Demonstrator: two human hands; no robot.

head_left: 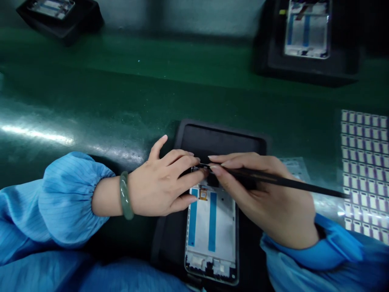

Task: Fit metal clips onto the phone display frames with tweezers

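A phone frame (199, 227) with two blue strips and a small orange flex connector (203, 194) lies in a black tray (170, 231). My left hand (164, 182) reaches over the frame's upper left corner, fingers stretched and apart, with fingertips at its top edge. Black tweezers (273, 178) are pinched in my right hand (270, 194), their tips pointing left at the top of the frame. The tips meet the left fingertips there, and anything small between them is hidden.
A sheet of small labels (364, 174) lies at the right, with a clear plastic piece (294, 168) beside my right hand. Farther back, another phone frame (306, 32) rests on a black holder (310, 69), and a third (53, 7) sits at far left. The green mat (106, 93) spans the bench.
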